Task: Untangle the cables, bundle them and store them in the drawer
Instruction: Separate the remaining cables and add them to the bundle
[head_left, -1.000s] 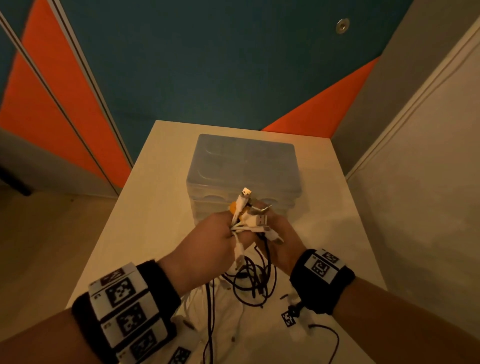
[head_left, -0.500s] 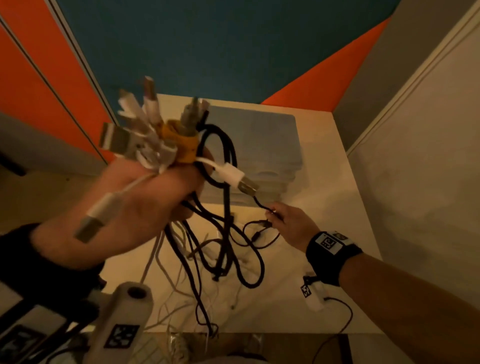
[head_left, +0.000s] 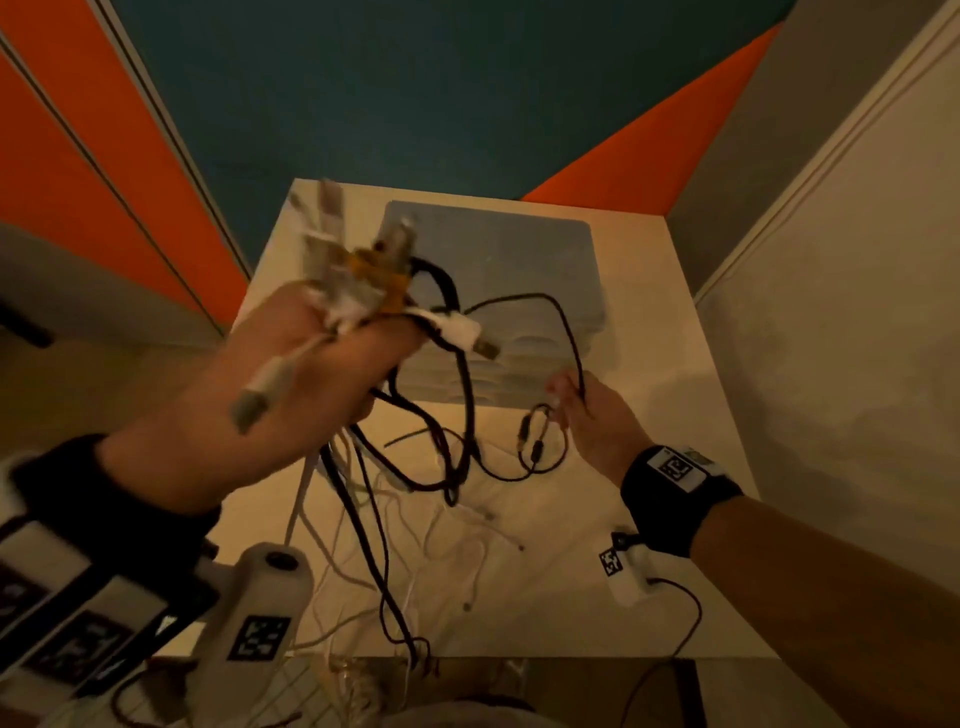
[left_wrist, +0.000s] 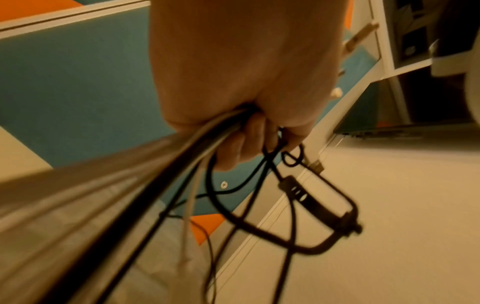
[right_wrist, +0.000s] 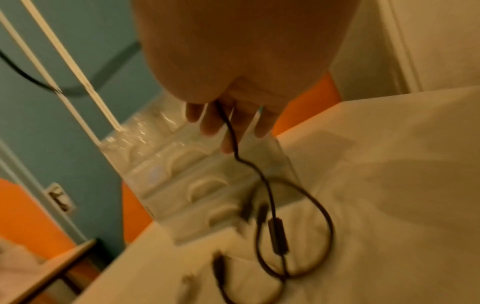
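My left hand (head_left: 332, 358) is raised above the white table (head_left: 649, 415) and grips a tangle of cables (head_left: 363, 291) just below their plugs: white, black and orange ends stick up from the fist. The strands hang down to the tabletop in loose loops (head_left: 452, 467). In the left wrist view the left hand's fingers (left_wrist: 244, 144) curl round the bunched cables (left_wrist: 182, 164). My right hand (head_left: 582, 410), lower and to the right, pinches a thin black cable (head_left: 563, 317) that arcs back to the tangle. The right wrist view shows that cable (right_wrist: 262, 176) running from the right hand (right_wrist: 228, 115). A clear drawer unit (head_left: 498, 260) stands behind.
A small white device with a marker tag (head_left: 623, 577) and its black lead lie on the table by my right wrist. A pale wall (head_left: 831, 364) borders the table on the right; a blue and orange partition (head_left: 415, 104) stands behind. The table's front edge is close.
My left hand has lifted the tangle up and to the left. My right hand has left the plugs, dropped to the right and drawn one thin black cable out sideways.
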